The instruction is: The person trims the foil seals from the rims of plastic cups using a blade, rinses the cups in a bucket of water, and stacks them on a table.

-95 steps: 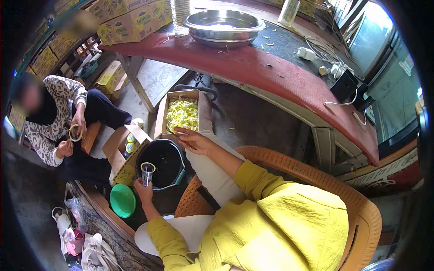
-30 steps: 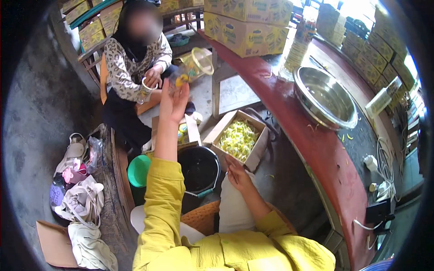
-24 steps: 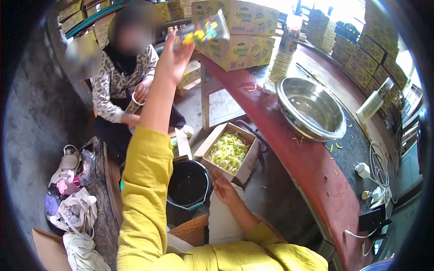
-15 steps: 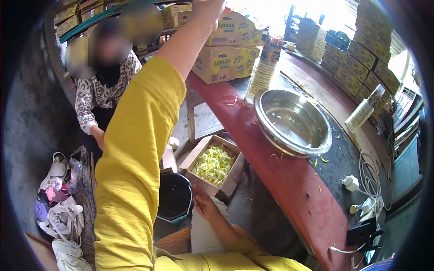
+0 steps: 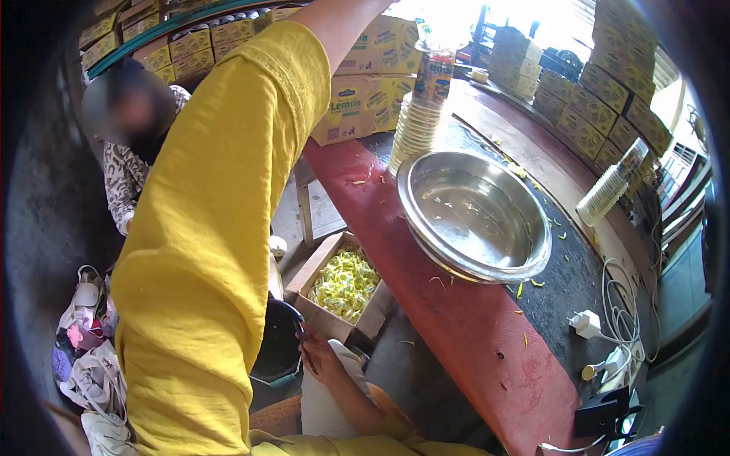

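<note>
My left arm, in a yellow sleeve, reaches up across the view; its hand is beyond the top edge. Near it, a clear printed cup [image 5: 442,34] is at the top of a tall stack of cups [image 5: 417,125] on the red and black table [image 5: 449,323]. My right hand [image 5: 323,360] is low over my knee, fingers closed round something thin and dark, too small to name. Beside that hand are a black bucket [image 5: 275,351] and an open cardboard box [image 5: 375,313] of small yellow-and-white packets [image 5: 344,285].
A steel basin [image 5: 475,216] sits on the table, with another cup stack [image 5: 612,185], cables and a white plug [image 5: 585,324] to the right. Lemon cartons [image 5: 365,106] are piled behind. Another person [image 5: 125,178] sits at the left, near bags [image 5: 95,376].
My left hand has carried a printed cup upward and out over the table, then left the view. The view has turned toward the table. My right hand has stayed low near my knee.
</note>
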The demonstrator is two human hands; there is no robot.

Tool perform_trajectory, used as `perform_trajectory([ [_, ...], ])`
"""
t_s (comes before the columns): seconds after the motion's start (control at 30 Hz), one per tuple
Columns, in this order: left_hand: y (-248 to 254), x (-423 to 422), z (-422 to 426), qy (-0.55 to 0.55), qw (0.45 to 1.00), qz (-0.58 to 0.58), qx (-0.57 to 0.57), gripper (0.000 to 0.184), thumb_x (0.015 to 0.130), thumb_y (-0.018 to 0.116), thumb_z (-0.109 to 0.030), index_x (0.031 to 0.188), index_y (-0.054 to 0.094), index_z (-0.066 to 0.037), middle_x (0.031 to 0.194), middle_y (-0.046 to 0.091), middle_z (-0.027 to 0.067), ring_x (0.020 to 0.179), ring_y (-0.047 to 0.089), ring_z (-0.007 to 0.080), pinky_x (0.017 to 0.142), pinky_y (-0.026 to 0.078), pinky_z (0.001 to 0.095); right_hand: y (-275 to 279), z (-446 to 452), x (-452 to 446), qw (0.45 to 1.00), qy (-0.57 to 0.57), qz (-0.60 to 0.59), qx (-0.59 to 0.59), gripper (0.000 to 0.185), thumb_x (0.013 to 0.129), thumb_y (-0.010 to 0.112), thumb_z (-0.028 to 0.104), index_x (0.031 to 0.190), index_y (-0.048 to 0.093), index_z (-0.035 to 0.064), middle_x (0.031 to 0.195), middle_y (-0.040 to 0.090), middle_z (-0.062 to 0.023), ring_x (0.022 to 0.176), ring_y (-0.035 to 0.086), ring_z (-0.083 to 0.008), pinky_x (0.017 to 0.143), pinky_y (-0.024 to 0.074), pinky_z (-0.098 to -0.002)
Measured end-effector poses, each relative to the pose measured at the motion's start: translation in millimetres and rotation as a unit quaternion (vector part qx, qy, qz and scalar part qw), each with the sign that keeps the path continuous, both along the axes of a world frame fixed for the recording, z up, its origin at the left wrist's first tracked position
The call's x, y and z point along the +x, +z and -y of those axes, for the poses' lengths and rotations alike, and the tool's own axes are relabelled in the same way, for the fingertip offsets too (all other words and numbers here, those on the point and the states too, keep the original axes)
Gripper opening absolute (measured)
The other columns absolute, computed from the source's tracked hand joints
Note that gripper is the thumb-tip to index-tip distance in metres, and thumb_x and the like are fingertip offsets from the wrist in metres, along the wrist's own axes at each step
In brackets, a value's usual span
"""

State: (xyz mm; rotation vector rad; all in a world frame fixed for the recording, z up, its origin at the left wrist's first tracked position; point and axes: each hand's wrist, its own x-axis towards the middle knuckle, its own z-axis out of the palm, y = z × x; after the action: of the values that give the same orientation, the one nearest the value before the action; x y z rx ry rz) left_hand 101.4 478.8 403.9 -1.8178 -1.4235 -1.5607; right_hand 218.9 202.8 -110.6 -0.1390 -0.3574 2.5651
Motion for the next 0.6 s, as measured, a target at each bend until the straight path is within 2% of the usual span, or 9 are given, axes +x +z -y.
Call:
perform_trajectory([
  [0.07,-3,-8,-38,0.003,0.989,-0.064,0.132,0.051,0.067,0.066,-0.041,0.098,0.056,-0.002,0.089,0.058,0.0139,0.078,0.057,0.0262,0.071,0.046,0.0393,4,1,0,1.000,-0.003,-0.002,-0.002,0.048,0.080,0.054,0.000,0.124,0.038,0.0109,0.105,0.054,-0.0044,0.079,0.059,-0.0097,0.064,0.0513,-0.0172],
  [0.1,-7,-6,-45,0.046,0.984,-0.084,0.151,0.052,0.066,0.068,-0.040,0.097,0.055,-0.001,0.087,0.058,0.0148,0.078,0.057,0.0265,0.070,0.046,0.0395,6,2,0,1.000,-0.003,-0.002,-0.001,0.048,0.080,0.054,0.000,0.124,0.038,0.0107,0.105,0.054,-0.0046,0.078,0.059,-0.0100,0.064,0.0514,-0.0174],
  [0.3,-45,33,-40,0.001,0.997,-0.060,0.054,0.054,0.067,0.067,-0.040,0.101,0.052,-0.001,0.091,0.056,0.0149,0.081,0.056,0.0259,0.072,0.045,0.0392,4,3,-2,1.000,0.000,0.002,-0.017,0.049,0.079,0.055,-0.001,0.123,0.038,0.0101,0.105,0.055,-0.0052,0.077,0.060,-0.0109,0.064,0.0518,-0.0184],
  [0.5,-71,35,-40,-0.021,0.998,-0.048,0.027,0.057,0.068,0.067,-0.039,0.105,0.049,-0.001,0.094,0.055,0.0150,0.085,0.054,0.0252,0.074,0.045,0.0389,2,3,-3,1.000,-0.005,0.006,-0.017,0.048,0.078,0.054,-0.002,0.122,0.038,0.0084,0.104,0.055,-0.0057,0.079,0.060,-0.0118,0.063,0.0516,-0.0182],
  [0.6,-87,32,-38,-0.039,0.998,-0.034,0.035,0.058,0.069,0.067,-0.039,0.107,0.048,-0.001,0.096,0.054,0.0151,0.086,0.054,0.0248,0.074,0.044,0.0388,4,3,-2,1.000,-0.001,0.018,0.002,0.048,0.077,0.057,-0.001,0.122,0.040,0.0073,0.099,0.055,-0.0024,0.081,0.058,-0.0123,0.073,0.0480,-0.0219],
])
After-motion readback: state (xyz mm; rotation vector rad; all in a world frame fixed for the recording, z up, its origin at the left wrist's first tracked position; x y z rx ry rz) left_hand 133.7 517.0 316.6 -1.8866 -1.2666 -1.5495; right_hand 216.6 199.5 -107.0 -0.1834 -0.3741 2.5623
